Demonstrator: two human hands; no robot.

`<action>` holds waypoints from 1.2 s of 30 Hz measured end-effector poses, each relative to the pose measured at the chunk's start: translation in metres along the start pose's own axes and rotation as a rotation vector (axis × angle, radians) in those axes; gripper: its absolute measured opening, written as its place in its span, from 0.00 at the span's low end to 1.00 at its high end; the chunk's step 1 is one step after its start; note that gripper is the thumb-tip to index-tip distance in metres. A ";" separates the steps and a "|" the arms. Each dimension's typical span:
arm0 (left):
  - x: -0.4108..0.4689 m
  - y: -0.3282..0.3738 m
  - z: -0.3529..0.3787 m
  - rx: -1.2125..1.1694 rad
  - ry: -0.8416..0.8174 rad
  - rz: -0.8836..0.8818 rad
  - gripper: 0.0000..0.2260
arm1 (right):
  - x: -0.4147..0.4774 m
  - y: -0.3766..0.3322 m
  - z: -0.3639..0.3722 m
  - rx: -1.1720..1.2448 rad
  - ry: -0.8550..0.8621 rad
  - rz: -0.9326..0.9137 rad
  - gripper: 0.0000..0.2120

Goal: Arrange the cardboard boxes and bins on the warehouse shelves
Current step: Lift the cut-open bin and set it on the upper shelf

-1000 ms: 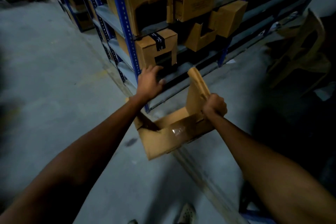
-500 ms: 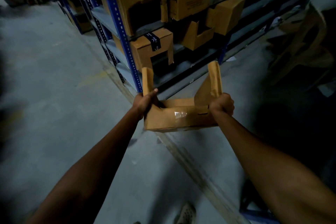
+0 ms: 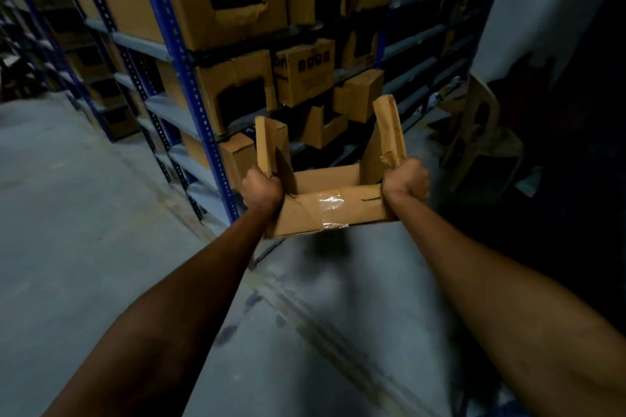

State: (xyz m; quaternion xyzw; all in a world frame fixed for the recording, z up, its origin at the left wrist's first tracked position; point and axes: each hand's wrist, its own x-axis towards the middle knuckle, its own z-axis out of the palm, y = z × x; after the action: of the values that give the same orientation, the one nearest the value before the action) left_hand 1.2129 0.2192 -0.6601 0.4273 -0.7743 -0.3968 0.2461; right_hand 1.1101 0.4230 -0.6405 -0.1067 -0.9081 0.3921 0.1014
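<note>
I hold an open-topped cardboard bin (image 3: 325, 210) level in front of me, its near wall patched with clear tape. My left hand (image 3: 262, 188) grips its left side flap and my right hand (image 3: 404, 181) grips its right side flap; both flaps stand upright. Behind the bin rises the blue-posted shelf rack (image 3: 203, 118), its grey shelves filled with cut-out cardboard boxes such as a large one (image 3: 233, 91) and a printed one (image 3: 303, 73).
A pile of flattened cardboard (image 3: 481, 132) leans against the white wall at the right. A small box (image 3: 237, 156) sits on a low shelf beside the blue post. Grey concrete floor (image 3: 84, 230) stretches to the left along more racks.
My left hand came off the shelf and took the bin's left flap. The bin swung level and rose, and my view lifted toward the upper shelves.
</note>
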 end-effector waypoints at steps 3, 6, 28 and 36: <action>-0.001 0.041 -0.032 -0.041 0.032 0.114 0.13 | -0.007 -0.028 -0.038 0.041 0.078 0.009 0.12; 0.001 0.088 -0.067 -0.041 0.073 0.203 0.13 | -0.008 -0.060 -0.081 0.113 0.140 -0.028 0.13; -0.037 0.349 -0.333 -0.296 0.574 0.719 0.10 | -0.049 -0.297 -0.331 0.703 0.424 -0.410 0.14; -0.017 0.399 -0.370 -0.303 0.704 0.776 0.07 | -0.030 -0.352 -0.352 0.850 0.425 -0.495 0.13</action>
State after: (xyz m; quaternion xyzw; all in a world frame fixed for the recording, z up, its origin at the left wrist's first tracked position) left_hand 1.3026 0.2116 -0.1232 0.1768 -0.6801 -0.2170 0.6776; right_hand 1.1933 0.4216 -0.1490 0.0842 -0.6265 0.6594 0.4070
